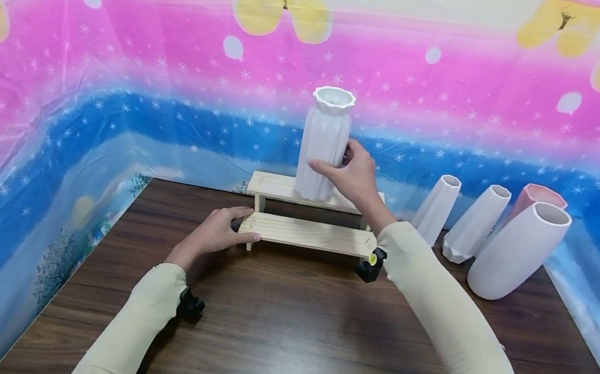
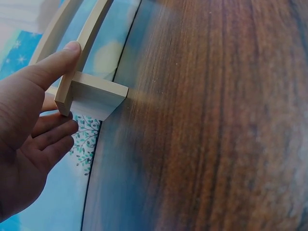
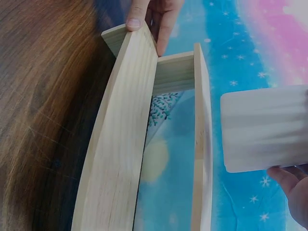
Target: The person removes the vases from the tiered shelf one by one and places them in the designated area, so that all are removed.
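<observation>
My right hand (image 1: 356,173) grips a white ribbed vase (image 1: 323,144) with a scalloped rim, thumb across its front. The vase is upright over the upper board of a small two-step wooden stand (image 1: 309,233). In the right wrist view the base of the vase (image 3: 264,127) shows a gap from the upper board's edge (image 3: 201,144). My left hand (image 1: 218,231) pinches the left end of the lower board, thumb on top and fingers beneath. The left wrist view shows that thumb on the board (image 2: 79,62), with the other fingers below its end.
To the right stand two slim white vases (image 1: 440,204) (image 1: 478,223), a larger smooth white vase (image 1: 518,253) and a pink vase (image 1: 537,195) partly hidden behind it. The dark wooden table (image 1: 274,341) meets a patterned cloth backdrop (image 1: 175,80) behind the stand.
</observation>
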The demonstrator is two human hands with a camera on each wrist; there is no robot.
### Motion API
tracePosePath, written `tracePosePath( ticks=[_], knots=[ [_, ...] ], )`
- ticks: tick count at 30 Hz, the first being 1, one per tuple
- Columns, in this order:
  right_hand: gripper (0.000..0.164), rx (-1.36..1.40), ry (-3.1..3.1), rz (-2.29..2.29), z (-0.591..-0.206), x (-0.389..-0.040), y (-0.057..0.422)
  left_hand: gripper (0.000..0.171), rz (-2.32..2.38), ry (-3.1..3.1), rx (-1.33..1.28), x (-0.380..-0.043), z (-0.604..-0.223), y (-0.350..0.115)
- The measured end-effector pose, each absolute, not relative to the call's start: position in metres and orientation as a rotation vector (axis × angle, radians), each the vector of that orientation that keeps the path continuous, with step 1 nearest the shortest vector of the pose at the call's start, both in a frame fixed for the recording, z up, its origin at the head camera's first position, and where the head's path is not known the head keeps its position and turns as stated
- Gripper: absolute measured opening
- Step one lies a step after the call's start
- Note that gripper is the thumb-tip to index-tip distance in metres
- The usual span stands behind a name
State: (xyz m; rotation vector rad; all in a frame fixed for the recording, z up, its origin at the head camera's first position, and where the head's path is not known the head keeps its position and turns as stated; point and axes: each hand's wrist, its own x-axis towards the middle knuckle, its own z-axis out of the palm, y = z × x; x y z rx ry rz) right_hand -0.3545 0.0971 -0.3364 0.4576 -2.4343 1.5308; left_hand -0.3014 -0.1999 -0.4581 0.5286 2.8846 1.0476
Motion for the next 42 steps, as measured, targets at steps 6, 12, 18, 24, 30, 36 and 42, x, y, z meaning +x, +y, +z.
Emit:
tracePosePath(
  ticks=[6, 12, 18, 24, 30, 36, 42],
  knots=[
    [0.086, 0.455, -2.415, 1.561, -0.337, -0.347, 0.106, 0.08, 1.046, 2.887, 0.539, -0.302, -0.459, -0.2],
    [0.084, 0.453, -2.394, 1.601, -0.339, -0.339, 0.117, 0.081, 1.053, 2.879, 0.53, -0.303, -0.461, -0.201],
    [0.082, 0.459, -2.366, 1.631, -0.338, -0.332, 0.128, 0.081, 1.063, 2.874, 0.521, -0.302, -0.461, -0.201],
    [0.085, 0.424, -2.381, 1.62, -0.336, -0.324, 0.142, 0.081, 1.054, 2.879, 0.524, -0.303, -0.461, -0.201],
    [0.088, 0.407, -2.416, 1.563, -0.334, -0.312, 0.159, 0.081, 1.056, 2.877, 0.529, -0.303, -0.461, -0.201],
    [0.087, 0.371, -2.45, 1.571, -0.332, -0.3, 0.175, 0.081, 1.06, 2.875, 0.531, -0.302, -0.46, -0.201],
    [0.087, 0.331, -2.468, 1.5, -0.336, -0.291, 0.191, 0.082, 1.056, 2.879, 0.53, -0.302, -0.46, -0.201]
  ],
)
